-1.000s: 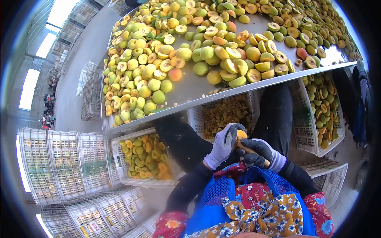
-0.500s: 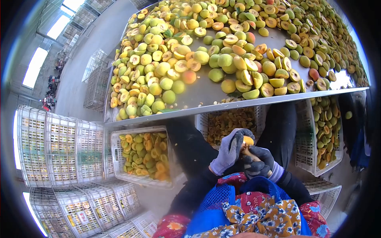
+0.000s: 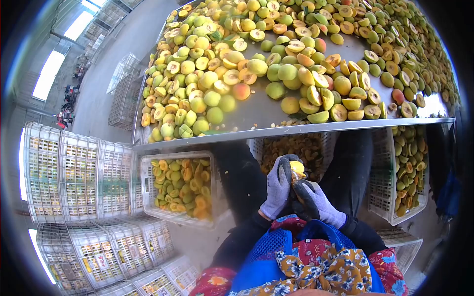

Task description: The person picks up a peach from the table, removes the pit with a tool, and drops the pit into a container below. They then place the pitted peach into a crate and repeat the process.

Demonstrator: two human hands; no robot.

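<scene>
Yellow flesh of a fruit piece (image 3: 297, 168) shows between my two gloved hands, above my lap. My left hand (image 3: 279, 185) has its fingers wrapped round the fruit. Against its lower side my right hand (image 3: 316, 200) is closed on something I cannot make out; the dark glove fingers hide it. Just beyond the hands, a crate (image 3: 254, 149) between my legs holds small brownish-yellow fruit pieces (image 3: 286, 150). Whole and halved green-yellow fruits (image 3: 286, 72) cover much of the metal table (image 3: 261, 111) in front.
The table's raised metal edge (image 3: 296, 130) runs beyond my knees. A crate of fruit halves (image 3: 215, 187) stands at the left, another (image 3: 392, 197) at the right. Stacked crates (image 3: 79, 172) fill the far left. Dark clothing of a person (image 3: 444, 172) shows at the right edge.
The fruit in my hands has turned and shifted slightly left and up. My right hand has rotated, its fingers now pointing up toward the fruit. The view has tilted slightly.
</scene>
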